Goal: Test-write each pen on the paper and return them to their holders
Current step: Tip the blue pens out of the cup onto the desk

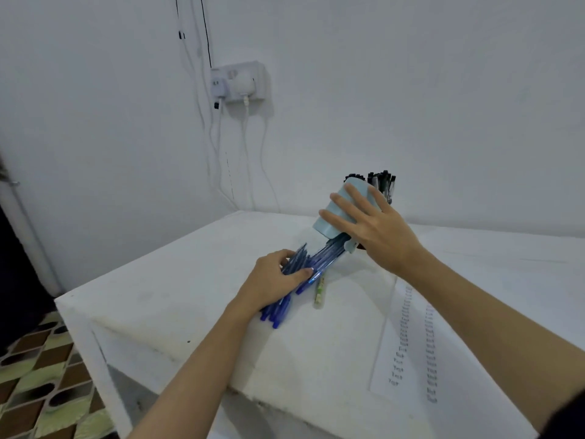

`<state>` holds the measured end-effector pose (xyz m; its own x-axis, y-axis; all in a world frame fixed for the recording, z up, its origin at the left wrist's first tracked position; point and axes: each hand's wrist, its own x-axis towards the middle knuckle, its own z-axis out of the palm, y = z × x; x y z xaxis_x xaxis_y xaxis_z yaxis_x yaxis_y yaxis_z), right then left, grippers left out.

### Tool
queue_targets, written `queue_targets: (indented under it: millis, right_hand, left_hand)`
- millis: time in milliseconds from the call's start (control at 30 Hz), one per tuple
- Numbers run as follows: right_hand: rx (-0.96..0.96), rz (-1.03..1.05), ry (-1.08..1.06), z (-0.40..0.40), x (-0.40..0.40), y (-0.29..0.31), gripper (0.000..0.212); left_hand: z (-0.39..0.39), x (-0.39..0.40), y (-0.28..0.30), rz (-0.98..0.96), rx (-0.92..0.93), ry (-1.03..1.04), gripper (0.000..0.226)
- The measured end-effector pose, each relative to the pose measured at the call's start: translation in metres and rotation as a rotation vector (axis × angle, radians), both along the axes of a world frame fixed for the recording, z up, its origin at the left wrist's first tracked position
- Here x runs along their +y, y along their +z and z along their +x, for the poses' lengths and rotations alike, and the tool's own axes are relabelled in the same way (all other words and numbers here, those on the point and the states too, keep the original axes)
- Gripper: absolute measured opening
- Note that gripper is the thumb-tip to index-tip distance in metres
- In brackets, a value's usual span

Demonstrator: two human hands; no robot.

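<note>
My left hand [274, 278] clasps the blue pens [311, 267] mid-table [177, 280], fingers curled round the bundle to stop rolling. My right hand [368, 224] grips the tipped blue holder [340, 210], mouth down, pens sliding out. Behind it, black pens [383, 182] stand upright. The paper [408, 340], with test marks, lies at the right edge.

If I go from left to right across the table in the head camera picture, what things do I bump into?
left hand on the blue pens → green-and-white pen → right hand tipping the light blue holder → paper with test writing
</note>
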<state>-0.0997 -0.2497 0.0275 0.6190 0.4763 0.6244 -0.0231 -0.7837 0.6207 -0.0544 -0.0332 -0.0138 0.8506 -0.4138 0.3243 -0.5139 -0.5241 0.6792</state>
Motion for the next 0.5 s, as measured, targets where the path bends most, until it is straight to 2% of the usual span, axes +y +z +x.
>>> queue_targets:
  millis: [367,433,500]
  right_hand:
    - [-0.193,0.186,-0.045,-0.015,-0.007,-0.004,0.08]
    - [-0.246,0.239,-0.036,-0.014,-0.007,-0.01,0.079]
    - [-0.278,0.285,-0.049,-0.013,-0.005,-0.019,0.082]
  left_hand:
    - [0.005,0.014,0.006,0.369,-0.066,0.13,0.06]
    - [0.006,0.012,0.005,0.365,-0.119,0.089,0.058]
    - [0.004,0.009,0.005,0.291,-0.135,-0.038,0.054]
